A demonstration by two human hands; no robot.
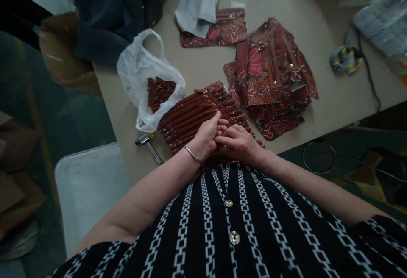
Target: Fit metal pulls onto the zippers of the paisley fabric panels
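Note:
My left hand [208, 136] and my right hand [239, 143] meet over a row of folded, patterned fabric pieces with brown zipper strips [187, 115] at the table's near edge. The fingers of both hands are bent and drawn together; whatever lies between them is too small and hidden to name. Gold-coloured zipper hardware shows just beyond my left fingertips. Beside the row, a white plastic bag [129, 64] gapes around a heap of small brown pull tabs [160, 91]. To the right of my hands lies a stack of flower-patterned fabric panels [257, 66] with zippers.
A razor-shaped metal tool [149, 145] lies by the table's left edge. Farther back are a grey cloth [193, 4] on another patterned panel [230, 28], a yellow-and-black coil [345, 59] and plastic-wrapped goods [384, 23]. A white stool [90, 189] stands at left.

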